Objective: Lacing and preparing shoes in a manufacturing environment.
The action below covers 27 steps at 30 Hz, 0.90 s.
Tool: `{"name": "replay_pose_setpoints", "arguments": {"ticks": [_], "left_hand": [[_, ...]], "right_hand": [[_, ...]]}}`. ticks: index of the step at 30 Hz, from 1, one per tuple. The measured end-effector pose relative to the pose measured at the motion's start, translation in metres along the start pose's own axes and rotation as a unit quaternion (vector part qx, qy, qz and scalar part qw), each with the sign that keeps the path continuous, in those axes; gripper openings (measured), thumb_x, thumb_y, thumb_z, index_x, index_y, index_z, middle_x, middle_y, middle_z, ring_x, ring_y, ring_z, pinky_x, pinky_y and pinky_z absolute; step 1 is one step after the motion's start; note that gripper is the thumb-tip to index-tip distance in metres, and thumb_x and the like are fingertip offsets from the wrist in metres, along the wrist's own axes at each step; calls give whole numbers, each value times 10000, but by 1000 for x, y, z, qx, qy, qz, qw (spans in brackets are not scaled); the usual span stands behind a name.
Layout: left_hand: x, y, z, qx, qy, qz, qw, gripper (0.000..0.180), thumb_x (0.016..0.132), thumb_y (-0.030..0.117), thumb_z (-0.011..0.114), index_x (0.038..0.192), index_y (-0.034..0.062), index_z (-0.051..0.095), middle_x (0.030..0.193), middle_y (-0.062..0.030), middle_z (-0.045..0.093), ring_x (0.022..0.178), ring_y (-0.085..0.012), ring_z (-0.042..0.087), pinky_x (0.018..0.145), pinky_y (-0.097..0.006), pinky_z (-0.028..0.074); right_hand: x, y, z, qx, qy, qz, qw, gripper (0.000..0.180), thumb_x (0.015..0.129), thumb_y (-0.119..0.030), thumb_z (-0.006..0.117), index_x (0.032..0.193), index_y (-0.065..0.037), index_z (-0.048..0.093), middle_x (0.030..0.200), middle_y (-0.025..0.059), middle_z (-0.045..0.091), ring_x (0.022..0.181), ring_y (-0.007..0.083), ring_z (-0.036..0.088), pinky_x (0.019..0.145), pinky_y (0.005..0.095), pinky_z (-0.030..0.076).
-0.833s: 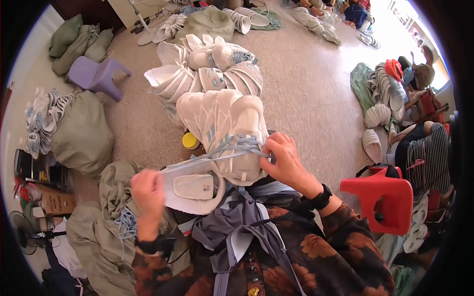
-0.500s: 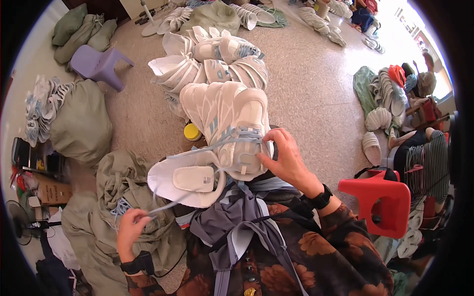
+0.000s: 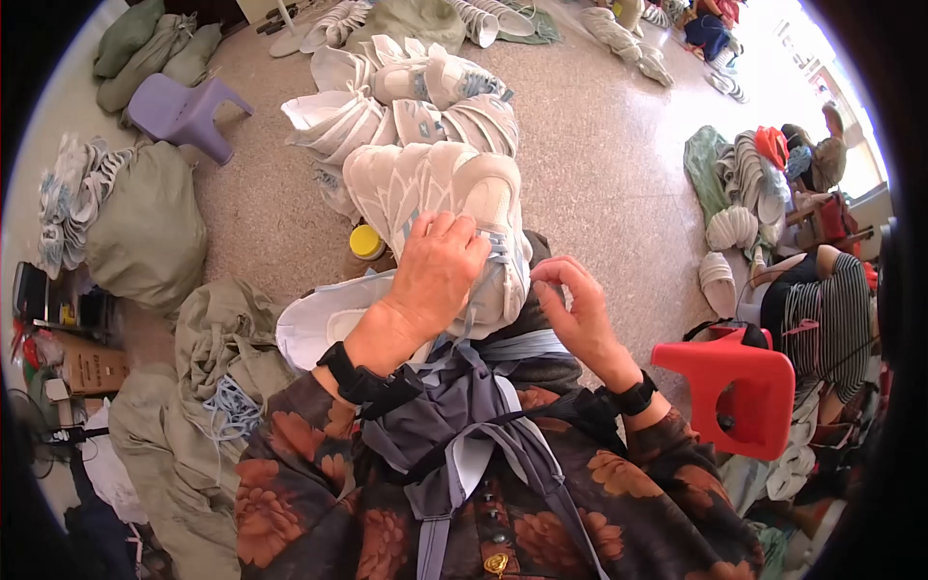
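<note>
A pale beige and white sneaker (image 3: 498, 193) with light blue laces stands toe away in front of me, at the near end of a row of nested shoes (image 3: 387, 184). My left hand (image 3: 440, 266) lies over its left side, fingers bent down at the lacing; their tips are hidden. At the shoe's right edge my right hand (image 3: 572, 300) has thumb and forefinger drawn close in a pinch. Whatever either hand grips is too small or covered to make out. Partly under my left forearm lies another white shoe (image 3: 309, 333), its insole facing up.
More nested shoes (image 3: 425, 77) lie farther ahead. Beside the row is a yellow-lidded jar (image 3: 365, 242). Blue laces (image 3: 232, 406) rest on a green cloth at left. A red stool (image 3: 739, 396) stands right, a purple stool (image 3: 188, 111) far left, near a full sack (image 3: 145, 227).
My left hand has left the stretched lace at the lower left and come up onto the sneaker. My right hand has drawn back slightly from the laces to the shoe's right edge.
</note>
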State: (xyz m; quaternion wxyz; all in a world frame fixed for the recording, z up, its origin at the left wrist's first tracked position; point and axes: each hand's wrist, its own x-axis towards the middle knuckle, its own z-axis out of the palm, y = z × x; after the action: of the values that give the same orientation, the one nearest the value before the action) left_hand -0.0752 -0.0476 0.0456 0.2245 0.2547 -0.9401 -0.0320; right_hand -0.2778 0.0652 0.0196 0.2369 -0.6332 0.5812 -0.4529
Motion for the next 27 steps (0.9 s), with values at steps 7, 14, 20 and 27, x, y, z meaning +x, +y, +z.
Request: {"name": "replay_pose_setpoints", "arguments": {"ticks": [7,14,20,27], "left_hand": [[-2,-11,-10,58,52,61,995,218,738,36,638,954,49,661,939,-76,587,909,-268,585,959,-448,429],[-50,-27,0,87,103,-15,991,306,747,-10,643,1047,45,666,993,-91,604,946,-287,587,964,-467,428],[-64,22,17,-203,158,-218,941,255,788,31,703,1027,22,612,982,-131,580,936,-319,583,866,-412,468],[-37,16,31,-215,220,-272,912,311,795,27,708,1089,18,607,971,-131,590,910,-305,601,774,-377,503]], "right_hand": [[21,-11,0,3,4,-19,1000,146,866,29,612,1007,0,630,964,147,634,894,307,646,768,368,512],[36,-14,13,-94,-12,-157,983,233,834,41,626,1063,4,646,976,155,617,885,353,616,753,403,509],[40,-30,20,-156,-61,-186,968,271,803,-9,651,1074,-5,649,1070,151,590,1019,368,577,857,438,475],[45,-32,44,-306,-71,-177,933,322,782,-71,610,1097,-12,632,1377,167,468,1314,391,408,1081,501,326]]}}
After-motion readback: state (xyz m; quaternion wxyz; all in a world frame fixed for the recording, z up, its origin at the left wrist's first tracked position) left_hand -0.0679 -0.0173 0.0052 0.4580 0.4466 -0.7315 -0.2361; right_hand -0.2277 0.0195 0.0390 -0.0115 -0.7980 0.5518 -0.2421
